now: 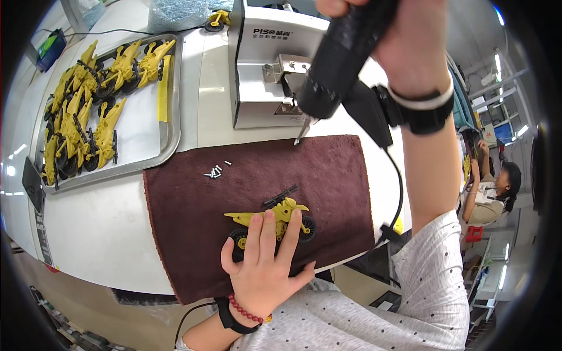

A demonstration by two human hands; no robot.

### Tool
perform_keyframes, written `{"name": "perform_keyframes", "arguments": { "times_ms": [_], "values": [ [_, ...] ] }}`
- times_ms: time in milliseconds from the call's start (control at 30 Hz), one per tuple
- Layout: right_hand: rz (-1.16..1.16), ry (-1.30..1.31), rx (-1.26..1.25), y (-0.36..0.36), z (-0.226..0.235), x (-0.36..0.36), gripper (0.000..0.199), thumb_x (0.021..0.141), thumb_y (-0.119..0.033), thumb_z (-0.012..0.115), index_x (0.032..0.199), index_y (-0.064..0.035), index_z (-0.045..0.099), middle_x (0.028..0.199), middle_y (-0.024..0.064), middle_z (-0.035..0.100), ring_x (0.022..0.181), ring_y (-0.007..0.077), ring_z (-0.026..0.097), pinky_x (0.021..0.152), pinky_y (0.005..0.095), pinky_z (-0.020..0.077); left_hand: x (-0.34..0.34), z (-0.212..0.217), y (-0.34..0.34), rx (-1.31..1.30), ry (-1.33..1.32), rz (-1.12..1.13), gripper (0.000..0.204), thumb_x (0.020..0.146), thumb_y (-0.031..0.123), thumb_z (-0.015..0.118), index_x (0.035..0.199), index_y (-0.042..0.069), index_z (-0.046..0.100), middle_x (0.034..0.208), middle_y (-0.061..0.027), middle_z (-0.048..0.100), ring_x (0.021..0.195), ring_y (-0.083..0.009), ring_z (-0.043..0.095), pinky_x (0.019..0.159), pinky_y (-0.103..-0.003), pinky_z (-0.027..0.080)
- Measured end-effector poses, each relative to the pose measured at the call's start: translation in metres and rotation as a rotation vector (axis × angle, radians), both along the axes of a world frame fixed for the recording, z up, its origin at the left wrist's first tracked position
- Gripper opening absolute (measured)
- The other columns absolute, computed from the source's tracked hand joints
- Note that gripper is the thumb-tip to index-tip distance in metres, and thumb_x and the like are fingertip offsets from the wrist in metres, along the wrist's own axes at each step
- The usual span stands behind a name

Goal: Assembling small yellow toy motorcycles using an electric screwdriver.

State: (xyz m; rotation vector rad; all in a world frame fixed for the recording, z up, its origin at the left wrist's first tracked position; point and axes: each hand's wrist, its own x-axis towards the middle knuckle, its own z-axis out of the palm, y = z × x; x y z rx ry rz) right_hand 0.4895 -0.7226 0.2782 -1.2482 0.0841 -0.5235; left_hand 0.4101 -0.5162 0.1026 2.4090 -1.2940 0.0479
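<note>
Under the spread fingers of my left hand [261, 266], a yellow toy motorcycle [285, 212] with black wheels and a black handlebar lies on its side on a brown cloth mat [193, 222]. The hand rests on it with fingers stretched out flat. Raised over the far right of the mat, my right hand [404, 44] is wrapped round a black electric screwdriver [339, 64]. Its bit points down toward the mat's far edge, beside a silver machine. Whether a screw sits on the tip I cannot tell. Several small silver screws [216, 171] lie loose on the mat.
At the left, a metal tray [173, 137] holds several yellow toy motorcycles [105, 134]. Beyond the mat stands the silver screw-feeding machine [243, 93]. Another yellow toy part [218, 21] is behind it. A black cable [400, 199] hangs at the right. Another person [494, 190] sits far right.
</note>
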Motion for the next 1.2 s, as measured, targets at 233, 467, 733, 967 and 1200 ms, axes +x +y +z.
{"name": "perform_keyframes", "arguments": {
  "times_ms": [233, 467, 733, 967, 1200],
  "values": [
    [0.319, -0.040, -0.129, -0.011, -0.010, -0.073, 0.021, 0.077, -0.004, 0.053, 0.092, -0.0056, 0.039, 0.081, 0.0054, 0.048, 0.056, 0.0128, 0.051, 0.062, 0.0301, 0.0416, 0.000, -0.004, 0.001, -0.002, -0.016, 0.006, 0.073, 0.058, 0.058, 0.061, 0.123, 0.025, 0.053, 0.122, -0.0107, 0.047, 0.117, -0.0224, 0.040, 0.097, -0.047, 0.014],
    [0.223, -0.219, -0.165, 0.005, -0.042, -0.114, 0.031, 0.066, 0.003, 0.058, 0.089, -0.0079, 0.039, 0.070, 0.0054, 0.052, 0.050, 0.0167, 0.056, 0.047, 0.0288, 0.0466, 0.000, -0.005, 0.000, 0.025, -0.086, 0.007, 0.072, 0.059, 0.060, 0.060, 0.121, 0.026, 0.054, 0.122, -0.0101, 0.047, 0.117, -0.0211, 0.039, 0.095, -0.048, 0.017],
    [0.187, -0.072, -0.159, 0.014, -0.052, -0.118, 0.031, 0.066, 0.001, 0.058, 0.089, -0.0093, 0.041, 0.074, 0.0067, 0.053, 0.053, 0.0173, 0.057, 0.052, 0.0299, 0.0462, -0.002, -0.007, 0.000, 0.059, -0.139, 0.015, 0.071, 0.060, 0.063, 0.057, 0.120, 0.027, 0.055, 0.122, -0.0094, 0.047, 0.118, -0.0198, 0.039, 0.095, -0.048, 0.016],
    [0.217, -0.057, -0.204, 0.018, -0.061, -0.116, 0.031, 0.066, 0.001, 0.059, 0.089, -0.0092, 0.041, 0.075, 0.0066, 0.054, 0.051, 0.0166, 0.056, 0.050, 0.0286, 0.0467, -0.003, -0.007, 0.000, 0.067, -0.144, 0.020, 0.071, 0.059, 0.063, 0.056, 0.121, 0.028, 0.055, 0.122, -0.0093, 0.047, 0.118, -0.0192, 0.039, 0.095, -0.048, 0.016],
    [0.343, -0.105, -0.244, 0.025, -0.066, -0.113, 0.029, 0.066, 0.004, 0.064, 0.085, -0.0083, 0.046, 0.070, 0.0062, 0.056, 0.052, 0.0160, 0.058, 0.050, 0.0261, 0.0482, -0.005, -0.006, -0.002, 0.097, -0.210, 0.040, 0.068, 0.063, 0.064, 0.051, 0.121, 0.029, 0.054, 0.122, -0.0078, 0.048, 0.118, -0.0172, 0.040, 0.096, -0.047, 0.016]
  ]
}}
